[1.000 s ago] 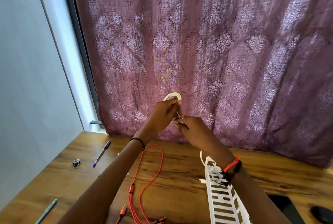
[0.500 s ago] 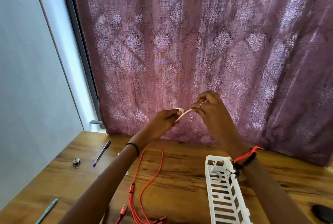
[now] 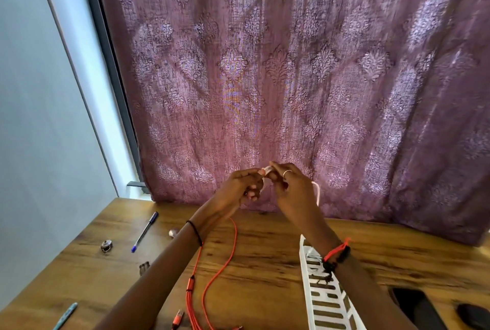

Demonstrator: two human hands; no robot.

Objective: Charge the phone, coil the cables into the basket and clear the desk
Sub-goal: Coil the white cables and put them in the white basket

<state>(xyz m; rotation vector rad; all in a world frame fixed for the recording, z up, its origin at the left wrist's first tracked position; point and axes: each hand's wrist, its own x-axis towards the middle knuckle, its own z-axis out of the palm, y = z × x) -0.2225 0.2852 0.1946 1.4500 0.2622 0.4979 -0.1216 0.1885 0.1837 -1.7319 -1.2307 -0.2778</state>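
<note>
Both hands are raised in front of the curtain, close together, winding a thin white cable [image 3: 316, 191]. My left hand [image 3: 242, 189] grips the small coiled bundle of it. My right hand [image 3: 290, 186] pinches the cable's end at its fingertips, and a loop trails down on its right side. An orange multi-plug cable [image 3: 214, 274] lies loose on the wooden desk [image 3: 265, 258] under my left forearm. The white slotted basket [image 3: 326, 300] stands on the desk under my right forearm. A black phone [image 3: 417, 305] lies flat at the lower right.
A blue pen [image 3: 145, 231] and a small metal piece [image 3: 106, 246] lie at the desk's left. A teal pen [image 3: 65, 316] is near the front left edge. A dark round object [image 3: 474, 315] sits right of the phone. The purple curtain [image 3: 291, 77] hangs behind the desk.
My right hand swung out to the right with the white cable, then came back against my left hand. The coil in my left hand is now mostly hidden by the fingers.
</note>
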